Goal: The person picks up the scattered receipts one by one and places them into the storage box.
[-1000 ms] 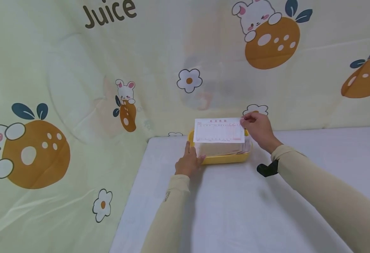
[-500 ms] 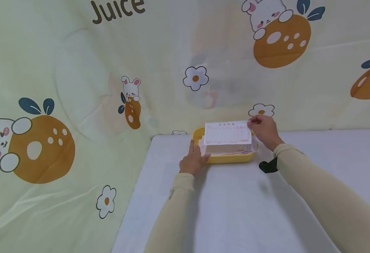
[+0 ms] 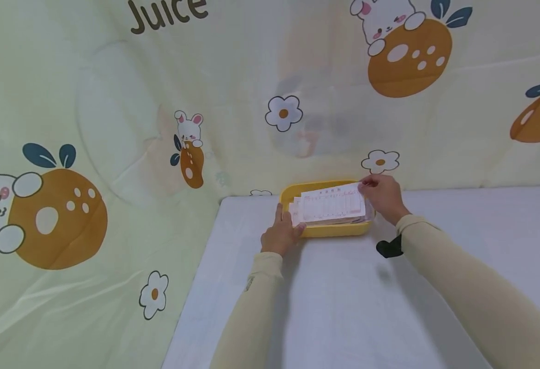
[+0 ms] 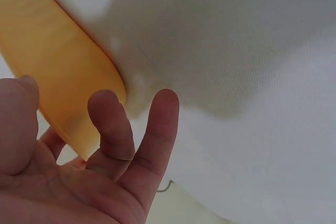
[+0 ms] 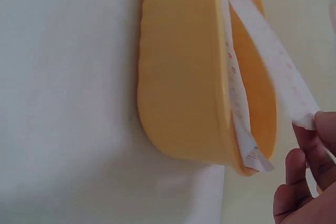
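A shallow yellow plastic basket (image 3: 334, 232) stands at the far side of the white table and holds a stack of printed paper slips. My left hand (image 3: 281, 237) holds its near left corner, thumb at the front and index finger along the side; the left wrist view shows the other fingers (image 4: 157, 140) spread away from the wall. My right hand (image 3: 384, 197) pinches the upper right corner of a printed slip (image 3: 332, 203) that slants over the stack. In the right wrist view this slip (image 5: 273, 56) leans outward, apart from the other slips (image 5: 239, 87) inside the basket.
A pale cloth (image 3: 233, 92) printed with oranges, rabbits and flowers hangs right behind the table's back edge. The white table (image 3: 334, 307) extends toward me and to the right. A dark piece (image 3: 390, 248) hangs at my right cuff.
The slip in my right hand has come down and toward me, from raised above the basket to lying tilted over the stack. My left hand stays at the corner; the head view has shifted slightly.
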The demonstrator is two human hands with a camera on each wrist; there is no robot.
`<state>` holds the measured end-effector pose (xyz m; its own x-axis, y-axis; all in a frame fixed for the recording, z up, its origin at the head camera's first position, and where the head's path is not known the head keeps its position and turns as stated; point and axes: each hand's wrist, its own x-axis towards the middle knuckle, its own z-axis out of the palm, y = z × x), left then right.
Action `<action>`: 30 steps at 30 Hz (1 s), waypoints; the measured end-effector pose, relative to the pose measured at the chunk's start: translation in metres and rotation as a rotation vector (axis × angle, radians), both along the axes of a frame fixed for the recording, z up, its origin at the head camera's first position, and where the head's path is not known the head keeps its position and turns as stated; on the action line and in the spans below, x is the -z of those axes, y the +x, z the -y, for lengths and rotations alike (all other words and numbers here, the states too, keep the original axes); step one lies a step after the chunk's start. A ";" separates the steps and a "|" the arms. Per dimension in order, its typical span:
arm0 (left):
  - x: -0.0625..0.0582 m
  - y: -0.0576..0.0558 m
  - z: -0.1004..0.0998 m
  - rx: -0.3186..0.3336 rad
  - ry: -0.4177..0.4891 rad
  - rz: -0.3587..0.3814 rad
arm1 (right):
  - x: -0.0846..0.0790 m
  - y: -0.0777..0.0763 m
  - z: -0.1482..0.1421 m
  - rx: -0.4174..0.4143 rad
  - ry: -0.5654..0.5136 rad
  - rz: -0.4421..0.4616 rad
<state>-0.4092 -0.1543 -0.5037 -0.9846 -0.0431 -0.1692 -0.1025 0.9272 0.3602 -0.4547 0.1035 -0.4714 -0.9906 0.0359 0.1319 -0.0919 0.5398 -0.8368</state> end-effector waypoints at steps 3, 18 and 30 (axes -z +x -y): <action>0.000 0.002 0.000 0.006 -0.001 -0.001 | 0.004 0.001 0.000 0.006 0.028 -0.006; 0.003 -0.002 0.008 -0.012 0.029 0.016 | 0.013 0.019 -0.010 -0.032 0.022 0.028; 0.004 0.001 0.022 -0.009 0.042 0.001 | 0.028 0.028 -0.013 -0.139 0.153 0.102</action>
<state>-0.4083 -0.1760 -0.5073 -0.9841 -0.0449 -0.1719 -0.1113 0.9102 0.3990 -0.4264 0.1165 -0.4992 -0.9932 -0.1142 0.0243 -0.0931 0.6489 -0.7551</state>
